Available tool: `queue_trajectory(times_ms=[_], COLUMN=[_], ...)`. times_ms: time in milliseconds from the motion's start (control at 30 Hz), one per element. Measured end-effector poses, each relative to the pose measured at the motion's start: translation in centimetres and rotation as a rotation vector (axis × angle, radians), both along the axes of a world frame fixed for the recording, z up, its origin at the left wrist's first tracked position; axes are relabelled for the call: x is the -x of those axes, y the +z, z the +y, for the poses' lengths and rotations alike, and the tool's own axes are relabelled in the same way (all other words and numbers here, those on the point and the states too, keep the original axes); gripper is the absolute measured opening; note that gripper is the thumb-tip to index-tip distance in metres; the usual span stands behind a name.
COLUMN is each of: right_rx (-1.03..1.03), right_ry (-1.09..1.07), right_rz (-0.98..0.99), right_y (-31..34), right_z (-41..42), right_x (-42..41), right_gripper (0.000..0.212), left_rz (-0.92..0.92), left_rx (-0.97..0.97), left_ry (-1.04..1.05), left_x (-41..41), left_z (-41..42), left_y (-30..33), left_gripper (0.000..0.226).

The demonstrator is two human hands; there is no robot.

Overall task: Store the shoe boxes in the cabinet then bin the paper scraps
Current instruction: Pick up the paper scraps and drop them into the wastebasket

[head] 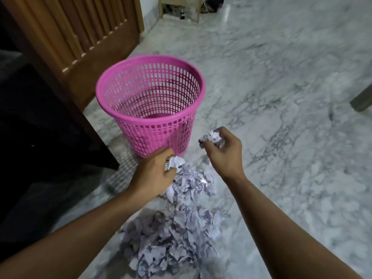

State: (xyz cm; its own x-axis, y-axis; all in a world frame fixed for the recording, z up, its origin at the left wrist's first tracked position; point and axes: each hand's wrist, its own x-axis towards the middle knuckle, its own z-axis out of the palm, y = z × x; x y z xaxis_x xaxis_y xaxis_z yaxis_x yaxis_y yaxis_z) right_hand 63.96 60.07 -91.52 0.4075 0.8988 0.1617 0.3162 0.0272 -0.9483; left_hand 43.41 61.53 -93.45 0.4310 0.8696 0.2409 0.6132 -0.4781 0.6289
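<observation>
A pink mesh waste basket stands on the marble floor, and I see no paper inside it. A heap of crumpled white paper scraps lies on the floor in front of it. My left hand grips a crumpled scrap at the far end of the heap, close to the basket's base. My right hand holds another crumpled scrap raised above the floor, to the right of the basket's lower wall. No shoe boxes are in view.
A wooden louvred cabinet door stands behind the basket at the left, with dark furniture beside it. A wooden frame is at the back. A dark furniture corner juts in at the right edge.
</observation>
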Motion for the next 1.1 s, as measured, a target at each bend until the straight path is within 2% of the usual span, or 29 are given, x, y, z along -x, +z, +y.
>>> queue_trajectory(times_ms=[100, 200, 267, 333, 400, 500, 567, 633, 667, 733, 800, 867, 933, 1000, 1033, 1100], right_rx=[-0.255, -0.430, -0.481, -0.431, -0.224, 0.118, 0.352, 0.387, 0.325, 0.135, -0.058, -0.162, -0.128, 0.017, 0.108, 0.288], right_ry=[0.068, 0.138, 0.132, 0.142, 0.141, 0.277, 0.412, 0.450, 0.418, 0.277, 0.087, -0.083, -0.187, -0.208, -0.177, -0.037], right_rz=[0.094, 0.110, 0.053, -0.018, -0.157, -0.465, -0.634, -0.771, -0.770, -0.634, -0.448, -0.298, -0.190, -0.200, -0.234, -0.323], right_y=[7.5, 13.8, 16.7, 17.9, 17.9, 16.4, 15.2, 14.0, 13.5, 12.8, 11.7, 9.4, 5.5, 0.5, -2.1, -7.0], right_z=[2.6, 6.1, 9.0, 12.1, 14.6, 16.8, 17.3, 17.4, 17.3, 16.5, 15.0, 12.7, 10.1, 7.2, 5.9, 3.5], right_x=[1.4, 2.4, 3.2, 4.3, 5.1, 5.3, 5.3, 5.1, 4.8, 3.9, 2.4, 0.7, -0.8, -2.3, -2.8, -3.1], right_gripper=[0.015, 0.027, 0.022, 0.006, 0.039, 0.051, 0.068, 0.072, 0.064, 0.044, 0.029, 0.023, 0.023, 0.023, 0.022, 0.018], left_rz=[-0.189, -0.436, -0.572, -0.628, -0.552, -0.087, 0.251, 0.430, 0.461, 0.442, 0.310, 0.156, 0.100, 0.160, 0.220, 0.408], left_rx=[-0.001, -0.181, -0.311, -0.352, -0.320, -0.052, 0.189, 0.298, 0.273, 0.056, -0.202, -0.351, -0.392, -0.367, -0.294, -0.099], left_ry=[0.132, 0.268, 0.308, 0.334, 0.409, 0.503, 0.439, 0.361, 0.345, 0.334, 0.303, 0.131, -0.069, -0.164, -0.171, -0.117], left_x=[0.5, 1.4, 1.4, 1.1, 0.8, 1.3, 1.5, 1.1, 0.8, 0.1, -0.2, -0.1, 0.5, 2.0, 2.9, 4.5], left_z=[1.4, 4.6, 8.1, 12.0, 15.6, 19.2, 19.3, 18.3, 17.7, 16.1, 13.3, 9.1, 4.5, 1.4, 0.5, 0.3], left_y=[6.2, 13.2, 17.2, 19.3, 18.7, 14.1, 11.4, 10.4, 10.4, 10.7, 10.9, 10.0, 7.3, 1.9, -1.0, -6.5], left_gripper=[0.027, 0.007, 0.010, 0.017, 0.016, 0.030, 0.035, 0.041, 0.040, 0.032, 0.016, 0.010, 0.009, 0.005, 0.007, 0.028])
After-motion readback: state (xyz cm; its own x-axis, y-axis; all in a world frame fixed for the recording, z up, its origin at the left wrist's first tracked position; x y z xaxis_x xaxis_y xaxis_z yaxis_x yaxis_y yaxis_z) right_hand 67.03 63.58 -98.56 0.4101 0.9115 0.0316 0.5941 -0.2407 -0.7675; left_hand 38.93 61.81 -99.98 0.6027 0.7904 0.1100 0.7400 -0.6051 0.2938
